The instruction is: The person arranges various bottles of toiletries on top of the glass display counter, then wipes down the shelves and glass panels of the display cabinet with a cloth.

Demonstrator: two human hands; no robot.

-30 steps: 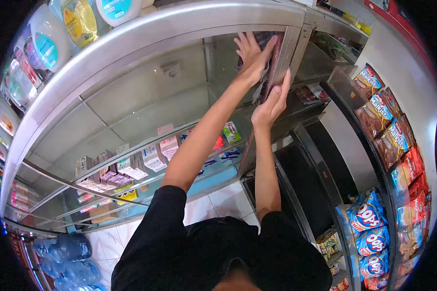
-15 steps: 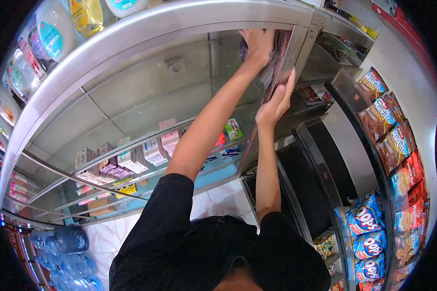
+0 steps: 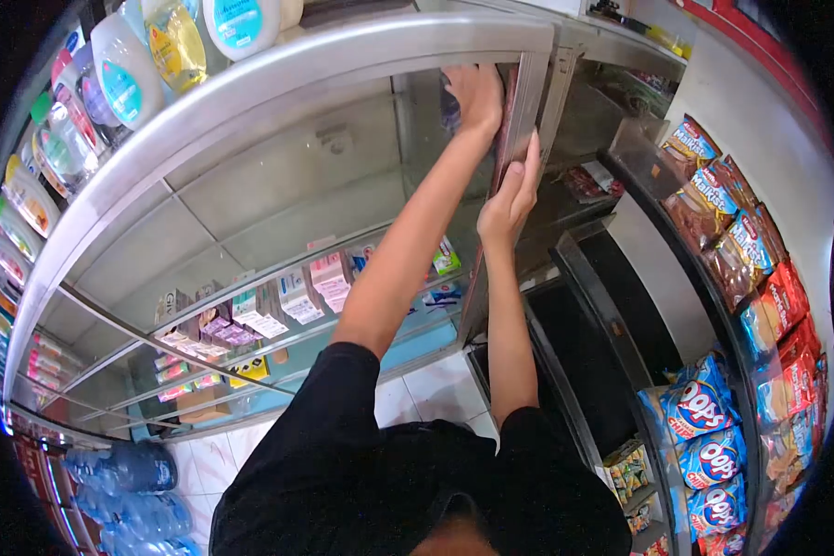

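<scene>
One big glass case (image 3: 435, 39), with the left hand (image 3: 477, 97) seemingly inside and the right hand (image 3: 508, 206) outside. Right of the right hand, one black rack (image 3: 681, 236). Between the hands, one post (image 3: 525, 107). Far below and left of the left hand, at least three blue jugs (image 3: 125, 470). Low and right of the right hand, three Oops bags (image 3: 704, 408) in front, stacked, likely to save room. Above those, three Malkist packs (image 3: 704, 199) in front, faces out, likely for easy reading. Two hands: left with fingers spread beside the post, seemingly on the glass; cannot tell about any cloth underneath. Right with straight fingers laid along the post, thumb apart, maybe for steadiness. Below the left hand, small boxes (image 3: 298, 298) in a row, likely for easy picking; too crowded to count.
</scene>
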